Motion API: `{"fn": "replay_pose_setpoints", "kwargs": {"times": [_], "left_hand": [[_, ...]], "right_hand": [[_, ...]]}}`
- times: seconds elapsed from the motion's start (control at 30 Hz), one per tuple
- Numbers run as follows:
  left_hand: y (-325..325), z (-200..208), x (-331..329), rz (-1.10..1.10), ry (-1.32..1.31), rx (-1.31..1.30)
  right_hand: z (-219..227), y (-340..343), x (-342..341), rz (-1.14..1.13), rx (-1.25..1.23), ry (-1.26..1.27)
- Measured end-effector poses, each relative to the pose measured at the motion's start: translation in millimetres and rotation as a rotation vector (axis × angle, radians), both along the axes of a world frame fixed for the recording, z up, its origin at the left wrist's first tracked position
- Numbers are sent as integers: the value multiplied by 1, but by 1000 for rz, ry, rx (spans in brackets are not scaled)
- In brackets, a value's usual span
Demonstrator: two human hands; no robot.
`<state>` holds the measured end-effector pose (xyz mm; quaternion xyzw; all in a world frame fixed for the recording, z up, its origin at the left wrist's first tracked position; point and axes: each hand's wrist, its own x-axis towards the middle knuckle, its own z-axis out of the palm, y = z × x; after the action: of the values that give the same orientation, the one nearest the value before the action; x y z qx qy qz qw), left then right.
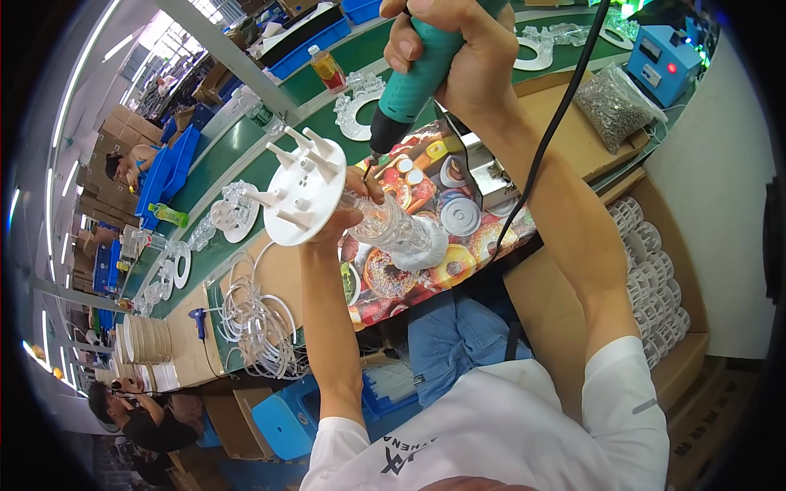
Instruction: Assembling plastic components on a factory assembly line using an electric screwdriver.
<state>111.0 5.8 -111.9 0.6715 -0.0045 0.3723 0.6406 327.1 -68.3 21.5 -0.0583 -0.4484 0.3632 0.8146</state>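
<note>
- Round us, reading the clock from the middle of our view, the room ran off toward nine o'clock, with a strip light at ten and a pale wall at three.
- A green belt crossed beyond our work, slanting from nine o'clock up toward one.
- Nearer lay our counter, covered with a food-printed sheet, directly below the work.
- A carton stood at three to four o'clock, holding white ribbed parts; a loose coil of tubing lay at eight.
- Our right hand was clenched round a teal power driver, whose long axis slanted from one o'clock down to seven.
- A clear column lay tilted over the sheet, its long axis running from ten o'clock to four; whether its lower end touched the sheet, we could not tell.
- At the column's ten o'clock end was a white disc with pegs facing up and left. Our left hand grasped it from behind, at its four o'clock side, and was the nearer hand.
- Smallest, the driver's bit sat at two o'clock from the disc's middle, just beside our left hand; we could not tell whether it touched anything.
</note>
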Motion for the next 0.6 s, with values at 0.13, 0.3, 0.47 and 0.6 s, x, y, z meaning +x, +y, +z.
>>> {"fn": "replay_pose_setpoints", "kwargs": {"times": [0.13,0.3,0.47,0.6], "left_hand": [[-6,8,6,-20,36,-29],[-13,8,10,-24,-15,-24],[-37,14,36,418,139,4],[-12,-46,26,729,303,268]], "right_hand": [[-1,-1,3,-65,-38,-5],[15,-13,15,-175,-93,14],[55,-41,30,-430,-79,-5],[109,-45,3,-361,142,-232]]}}
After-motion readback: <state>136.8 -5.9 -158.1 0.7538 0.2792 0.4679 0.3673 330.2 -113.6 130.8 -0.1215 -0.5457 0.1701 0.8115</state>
